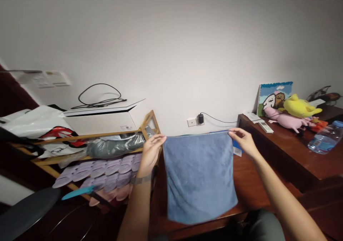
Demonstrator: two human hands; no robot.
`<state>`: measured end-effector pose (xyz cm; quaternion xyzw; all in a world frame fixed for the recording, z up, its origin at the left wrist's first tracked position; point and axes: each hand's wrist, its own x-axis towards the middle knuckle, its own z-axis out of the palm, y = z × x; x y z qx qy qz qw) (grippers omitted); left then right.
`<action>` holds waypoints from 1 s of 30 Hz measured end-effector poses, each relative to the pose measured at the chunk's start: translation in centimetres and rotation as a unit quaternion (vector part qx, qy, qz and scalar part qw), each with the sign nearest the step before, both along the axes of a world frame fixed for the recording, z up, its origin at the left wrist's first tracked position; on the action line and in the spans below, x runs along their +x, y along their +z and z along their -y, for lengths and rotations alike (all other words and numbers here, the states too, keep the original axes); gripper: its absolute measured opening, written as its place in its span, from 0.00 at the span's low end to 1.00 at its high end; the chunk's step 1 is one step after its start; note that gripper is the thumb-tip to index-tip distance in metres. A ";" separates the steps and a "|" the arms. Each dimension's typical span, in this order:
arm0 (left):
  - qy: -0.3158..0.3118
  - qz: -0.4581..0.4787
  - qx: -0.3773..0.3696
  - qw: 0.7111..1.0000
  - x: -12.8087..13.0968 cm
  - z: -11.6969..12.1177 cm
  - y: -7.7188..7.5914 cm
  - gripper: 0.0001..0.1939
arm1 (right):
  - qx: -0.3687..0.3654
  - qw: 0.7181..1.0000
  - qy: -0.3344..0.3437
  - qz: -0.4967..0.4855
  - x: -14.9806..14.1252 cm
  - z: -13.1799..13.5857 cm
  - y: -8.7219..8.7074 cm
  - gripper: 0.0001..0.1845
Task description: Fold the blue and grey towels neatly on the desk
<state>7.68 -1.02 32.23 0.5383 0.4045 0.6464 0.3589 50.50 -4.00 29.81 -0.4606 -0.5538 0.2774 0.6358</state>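
A blue-grey cloth towel [199, 176] hangs spread out between my two hands, its top edge pulled nearly straight. My left hand [154, 148] pinches the upper left corner, and a band circles that wrist. At the upper right corner, the fingers of my right hand [242, 140] are closed on the fabric. The towel's lower edge hangs loose over a dark red wooden surface [252, 184]. Behind its right side, a blue item with a white label [237, 150] is partly hidden.
On the left, a wooden rack [44, 162] holds lilac slippers [112, 166], bags and a white box [107, 121] with a black cable on top. On the right, a raised wooden top [292, 144] carries plush toys [300, 107], a remote [266, 127] and a plastic bottle [324, 141].
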 end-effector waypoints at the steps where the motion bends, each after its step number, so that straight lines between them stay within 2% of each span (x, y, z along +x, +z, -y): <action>1: 0.013 -0.033 -0.018 0.999 0.1 -1.4 -2.1 0.23 | -0.027 1.000 0.003 0.013 -0.2 -1.6 -2.1 0.30; 3: 0.041 -0.094 -0.052 0.993 0.6 -3.9 -6.4 0.23 | -0.083 0.995 -0.010 0.054 -1.0 -4.7 -6.4 0.32; 5: 0.067 -0.134 -0.078 0.986 1.1 -5.6 -10.5 0.21 | -0.125 0.987 -0.041 0.095 -1.9 -7.1 -10.5 0.30; 8: 0.103 -0.188 -0.101 0.972 2.3 -6.1 -15.2 0.14 | -0.152 0.977 -0.088 0.122 -3.6 -8.6 -15.2 0.25; 10: 0.110 -0.221 -0.107 0.963 3.3 -5.1 -17.8 0.11 | -0.158 0.972 -0.110 0.134 -4.9 -7.8 -17.7 0.24; 13: 0.080 -0.318 -0.075 0.942 5.0 -2.0 -21.8 0.15 | -0.137 0.968 -0.089 0.191 -6.9 -4.3 -21.6 0.26; 15: 0.072 -0.435 -0.040 0.897 5.8 0.7 -24.8 0.20 | -0.118 0.951 -0.056 0.279 -8.2 -1.3 -24.5 0.28; 17: 0.081 -0.544 -0.021 0.835 6.2 3.2 -27.7 0.24 | -0.115 0.917 -0.032 0.381 -9.1 1.0 -27.0 0.30; 19: 0.091 -0.603 -0.027 0.792 6.1 5.1 -30.1 0.27 | -0.129 0.882 -0.019 0.453 -9.4 2.1 -28.6 0.31; 21: 0.099 -0.634 -0.038 0.766 5.8 6.4 -31.6 0.28 | -0.138 0.857 -0.002 0.497 -9.3 2.3 -29.4 0.33; 24: 0.119 -0.652 -0.051 0.747 5.1 7.1 -32.3 0.28 | -0.136 0.841 0.020 0.523 -8.7 2.0 -29.4 0.33; 27: 0.123 -0.656 -0.038 0.744 5.1 6.7 -31.3 0.28 | -0.118 0.843 0.021 0.524 -8.5 1.4 -29.0 0.33; 30: 0.091 -0.650 0.012 0.755 6.9 4.7 -29.2 0.28 | -0.098 0.852 -0.006 0.513 -9.2 -0.3 -28.2 0.33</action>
